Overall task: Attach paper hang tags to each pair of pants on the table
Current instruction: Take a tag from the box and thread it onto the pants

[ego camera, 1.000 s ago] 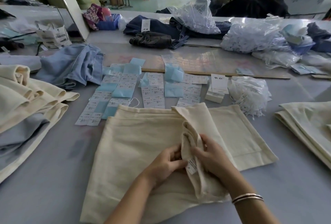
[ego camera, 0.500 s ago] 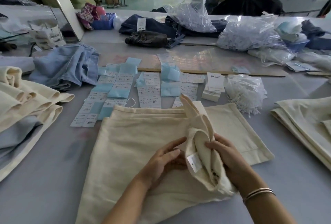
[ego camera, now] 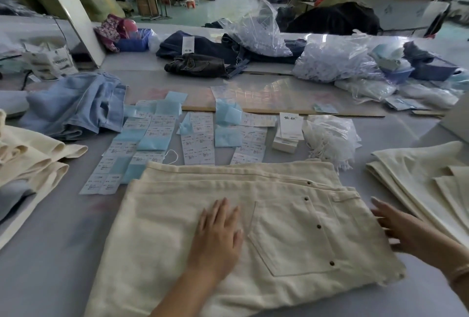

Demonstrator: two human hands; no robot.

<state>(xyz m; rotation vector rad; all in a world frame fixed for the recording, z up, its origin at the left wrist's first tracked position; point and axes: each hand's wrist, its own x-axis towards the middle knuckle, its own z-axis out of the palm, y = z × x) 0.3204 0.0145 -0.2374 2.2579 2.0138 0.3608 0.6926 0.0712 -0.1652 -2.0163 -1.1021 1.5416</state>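
The pants (ego camera: 253, 228) are laid flat on the table (ego camera: 50, 253) at lower centre of the frame, with the left hand (ego camera: 218, 235) placed on them and the right hand (ego camera: 406, 230) at their right edge. Rows of tags (ego camera: 198, 139) are spread just behind the pants, and a bundle of strings (ego camera: 330, 139) is set to the right of the tags. Folded stacks (ego camera: 33, 159) are piled at far left, and more folded pants (ego camera: 421, 177) are set at far right.

We see a grey table (ego camera: 50, 253): folded cream cotton pants (ego camera: 253, 215) at its near edge, rows of white and pale-blue paper tags (ego camera: 162, 136) just beyond, crumpled light-blue jeans (ego camera: 76, 106) towards the left edge.
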